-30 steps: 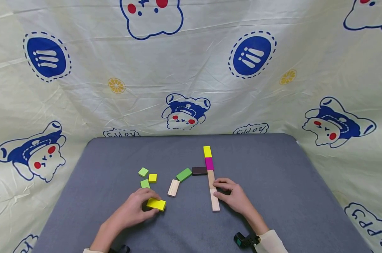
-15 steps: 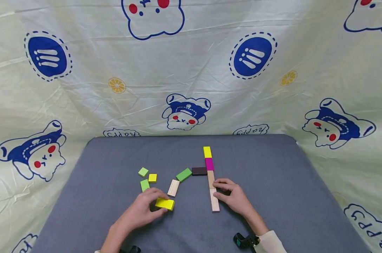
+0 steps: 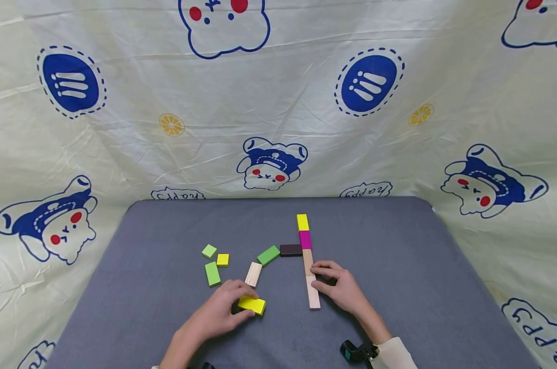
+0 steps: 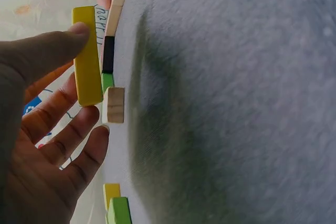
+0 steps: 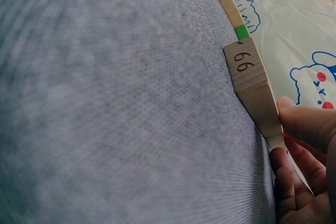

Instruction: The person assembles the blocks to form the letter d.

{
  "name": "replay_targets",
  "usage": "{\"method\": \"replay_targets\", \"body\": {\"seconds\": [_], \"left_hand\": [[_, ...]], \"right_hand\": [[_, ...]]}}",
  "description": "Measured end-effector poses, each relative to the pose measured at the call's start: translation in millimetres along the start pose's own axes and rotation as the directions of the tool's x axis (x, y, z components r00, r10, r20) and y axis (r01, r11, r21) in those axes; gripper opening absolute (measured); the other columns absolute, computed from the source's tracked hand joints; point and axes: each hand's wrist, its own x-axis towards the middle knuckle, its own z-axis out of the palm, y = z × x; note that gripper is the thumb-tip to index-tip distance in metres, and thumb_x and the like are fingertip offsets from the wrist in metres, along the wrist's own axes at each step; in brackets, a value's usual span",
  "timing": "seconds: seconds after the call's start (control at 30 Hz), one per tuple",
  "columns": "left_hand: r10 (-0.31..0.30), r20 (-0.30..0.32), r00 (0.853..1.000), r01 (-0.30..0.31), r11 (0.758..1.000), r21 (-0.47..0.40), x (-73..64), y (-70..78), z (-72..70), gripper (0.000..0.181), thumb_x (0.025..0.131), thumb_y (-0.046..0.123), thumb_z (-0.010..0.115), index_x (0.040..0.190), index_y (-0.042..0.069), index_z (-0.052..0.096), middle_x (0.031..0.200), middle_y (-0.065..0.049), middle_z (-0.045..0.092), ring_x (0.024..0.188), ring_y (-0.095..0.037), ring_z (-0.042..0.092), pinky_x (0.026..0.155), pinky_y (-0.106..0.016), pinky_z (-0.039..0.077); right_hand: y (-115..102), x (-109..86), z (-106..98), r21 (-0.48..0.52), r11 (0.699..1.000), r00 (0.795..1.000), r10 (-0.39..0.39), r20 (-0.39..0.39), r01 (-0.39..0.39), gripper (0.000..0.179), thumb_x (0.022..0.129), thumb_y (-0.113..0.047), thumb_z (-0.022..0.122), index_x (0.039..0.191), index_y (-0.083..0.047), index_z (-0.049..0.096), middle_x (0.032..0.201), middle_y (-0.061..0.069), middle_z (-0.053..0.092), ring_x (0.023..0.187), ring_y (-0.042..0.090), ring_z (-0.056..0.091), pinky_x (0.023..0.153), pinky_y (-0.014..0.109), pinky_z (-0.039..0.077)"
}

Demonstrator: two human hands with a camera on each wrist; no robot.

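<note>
A yellow block (image 3: 252, 305) is pinched between the thumb and fingers of my left hand (image 3: 225, 310), left of the middle of the table. The left wrist view shows the yellow block (image 4: 86, 56) held along its length, raised over the cloth. My right hand (image 3: 340, 287) touches the right side of a straight row, its fingertips at the joint of two plain wooden blocks (image 3: 313, 293). In the right wrist view the nearer wooden block (image 5: 254, 90) bears the number 66. Beyond, the row continues with a magenta block (image 3: 305, 240) and a yellow end block (image 3: 303, 222).
A dark block (image 3: 291, 250), a green block (image 3: 269, 255) and a pale wooden block (image 3: 253, 274) curve leftward from the row. Two light green blocks (image 3: 212, 274) and a small yellow block (image 3: 222, 260) lie farther left. Grey cloth (image 3: 398, 246) covers the table; a printed curtain (image 3: 278, 102) hangs behind.
My left hand has carried the yellow block rightward, ending just below the pale wooden block. The nearer light green block is now uncovered. My right hand has stayed at the row.
</note>
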Motion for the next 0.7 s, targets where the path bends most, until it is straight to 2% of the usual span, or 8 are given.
{"method": "replay_targets", "body": {"seconds": [0.27, 0.47, 0.7], "left_hand": [[0.003, 0.021, 1.0, -0.003, 1.0, 0.018, 1.7, 1.9, 7.4, 0.023, 0.089, 0.019, 0.081, 0.111, 0.019, 0.073, 0.114, 0.009, 0.066, 0.107, -0.012, 0.057, 0.096, -0.035, 0.051], [-0.024, 0.05, 0.998, 0.022, 0.999, 0.038, 2.9, 3.1, 11.0, 0.023, 0.089, 0.019, 0.081, 0.111, 0.019, 0.073, 0.115, 0.007, 0.066, 0.108, -0.014, 0.056, 0.096, -0.035, 0.052], [0.023, 0.008, 1.0, -0.024, 0.994, 0.11, 2.5, -0.1, 18.4, 0.024, 0.086, 0.017, 0.083, 0.109, 0.018, 0.075, 0.109, 0.007, 0.066, 0.1, -0.012, 0.055, 0.088, -0.03, 0.052]], "right_hand": [[-0.2, 0.0, 0.1, -0.006, 1.0, 1.0, 0.004, 0.002, -0.004, 0.032, 0.088, -0.016, 0.082, 0.119, -0.012, 0.078, 0.126, 0.001, 0.069, 0.113, 0.021, 0.063, 0.09, 0.027, 0.049], [-0.1, 0.6, -0.2, -0.015, 0.999, 0.999, 0.033, 0.004, -0.032, 0.032, 0.088, -0.016, 0.082, 0.119, -0.014, 0.078, 0.126, -0.001, 0.069, 0.114, 0.02, 0.062, 0.091, 0.027, 0.049], [1.2, 0.5, 0.0, -0.012, 1.0, 1.0, 0.006, 0.0, -0.006, 0.031, 0.088, -0.017, 0.082, 0.118, -0.013, 0.078, 0.126, 0.001, 0.069, 0.114, 0.023, 0.063, 0.09, 0.029, 0.05]]}}
